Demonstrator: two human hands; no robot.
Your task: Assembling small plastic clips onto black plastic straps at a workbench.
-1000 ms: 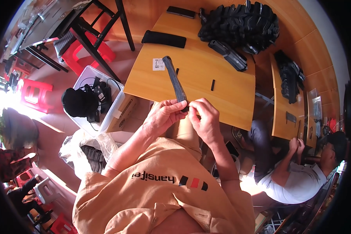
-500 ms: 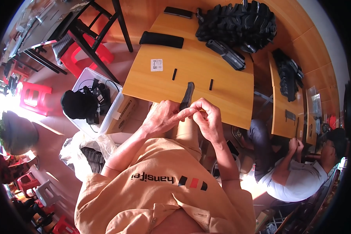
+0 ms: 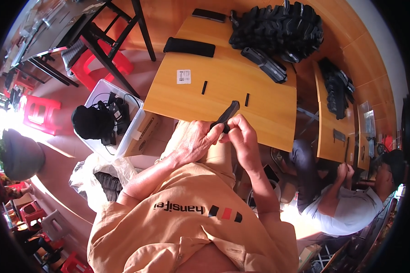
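Note:
Both my hands meet over the near edge of the wooden table, closed on a long, flat black strip [image 3: 228, 114]. My left hand [image 3: 197, 139] pinches its near end between thumb and fingers. On the other side, my right hand [image 3: 242, 137] grips the same end, fingertips bent in close to the left thumb. The strip's far end sticks out free over the tabletop, slanting up to the right. Its exact kind I cannot make out, and the fingers hide its near part. Two short, thin black pieces, one left [image 3: 204, 87] and one right [image 3: 247, 99], lie just beyond it.
On the table [image 3: 168, 95] are a white printed label [image 3: 183, 77], a long black pouch [image 3: 189, 47] and a large heap of black folded items [image 3: 278, 32]. A plastic bin [image 3: 134, 132] with black gear stands at the left. Another person [image 3: 341, 204] sits at the right.
The black strip has swung from nearly upright to slanting right, its far end now nearer the right-hand short piece. My left hand has shifted slightly right and down; my right hand's fingers have closed inward.

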